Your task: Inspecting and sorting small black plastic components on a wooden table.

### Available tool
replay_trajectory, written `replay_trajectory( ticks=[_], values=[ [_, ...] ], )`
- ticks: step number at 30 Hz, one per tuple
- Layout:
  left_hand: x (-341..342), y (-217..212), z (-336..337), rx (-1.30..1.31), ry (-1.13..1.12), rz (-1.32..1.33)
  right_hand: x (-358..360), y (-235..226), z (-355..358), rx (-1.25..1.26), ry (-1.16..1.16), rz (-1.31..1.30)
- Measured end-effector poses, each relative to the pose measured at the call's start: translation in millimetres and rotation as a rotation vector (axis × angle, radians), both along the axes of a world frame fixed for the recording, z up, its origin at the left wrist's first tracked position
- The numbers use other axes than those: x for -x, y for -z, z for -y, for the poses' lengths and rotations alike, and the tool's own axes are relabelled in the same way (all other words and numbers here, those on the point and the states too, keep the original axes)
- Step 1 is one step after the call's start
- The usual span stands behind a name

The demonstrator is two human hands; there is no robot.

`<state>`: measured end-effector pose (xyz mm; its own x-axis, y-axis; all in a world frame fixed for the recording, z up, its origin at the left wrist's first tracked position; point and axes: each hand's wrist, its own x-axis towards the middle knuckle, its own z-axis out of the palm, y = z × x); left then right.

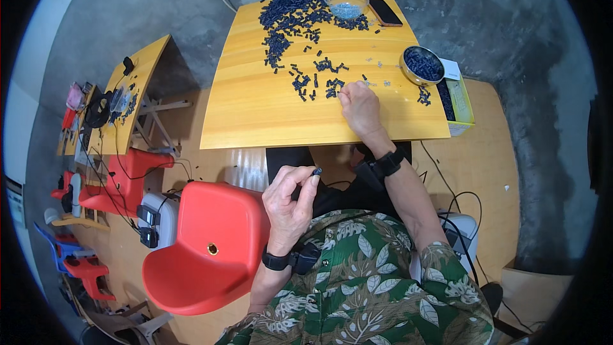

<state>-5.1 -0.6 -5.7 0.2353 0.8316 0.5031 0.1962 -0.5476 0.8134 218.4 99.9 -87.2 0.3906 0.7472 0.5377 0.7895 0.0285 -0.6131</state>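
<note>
In front of my body, off the table's near edge, my left hand (pixel 287 201) pinches a small black cylindrical piece (pixel 317 171) between thumb and fingertips. My right hand (pixel 359 105) rests over the wooden table (pixel 255 118) with its fingers curled together; what they hold, if anything, is hidden. Just left of it lies a small cluster of black pieces (pixel 333 88). Further back spreads a large heap of similar black pieces (pixel 290 13). A metal bowl (pixel 412 78), filled with dark pieces, stands on the table's right side. Several tiny clear bits (pixel 380 64) are scattered between bowl and hand.
A clear bowl (pixel 329 2) with small transparent pieces and a phone (pixel 385 12) are at the table's back. A yellow box (pixel 465 107) stands against its right edge. A red plastic chair (pixel 198 271) is at my left; cables (pixel 461 243) hang on my right.
</note>
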Motion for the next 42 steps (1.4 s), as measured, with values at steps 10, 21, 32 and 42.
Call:
replay_trajectory(
  ticks=[10,21,32,42],
  values=[
    [-1,-3,3,0.009,-0.001,-0.009,18,-49,97,0.149,-0.796,-1.503],
    [0,-6,5,-0.067,0.015,-0.033,38,-67,124,0.186,-0.936,-1.587],
    [1,-10,6,-0.126,0.004,-0.057,57,-81,134,0.103,-0.854,-1.403],
    [-1,-8,6,-0.105,-0.016,-0.030,61,-81,135,0.100,-0.808,-1.325]
  ],
)
